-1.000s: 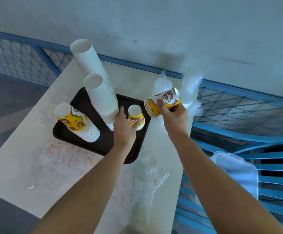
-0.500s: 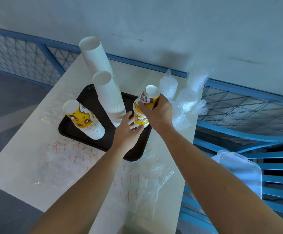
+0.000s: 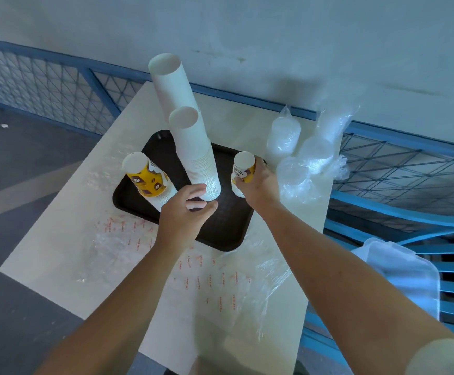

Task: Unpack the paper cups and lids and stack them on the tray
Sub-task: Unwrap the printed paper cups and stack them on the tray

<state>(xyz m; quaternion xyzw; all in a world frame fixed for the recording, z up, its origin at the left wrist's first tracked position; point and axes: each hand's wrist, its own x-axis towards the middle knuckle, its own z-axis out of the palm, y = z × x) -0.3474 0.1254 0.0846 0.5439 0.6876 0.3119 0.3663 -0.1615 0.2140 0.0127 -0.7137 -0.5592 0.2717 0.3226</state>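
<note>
At the tray's (image 3: 228, 223) right edge, right hand (image 3: 261, 182) clasps a cup stack (image 3: 243, 167), left hand (image 3: 185, 212) loosely spread; bagged lids (image 3: 301, 163) likely next.

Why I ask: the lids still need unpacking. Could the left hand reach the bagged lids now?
Probably not cleanly. The left hand is over the tray, and the right hand, gripping the short cup stack, sits between it and the bagged lids. The right hand is nearer.
</note>
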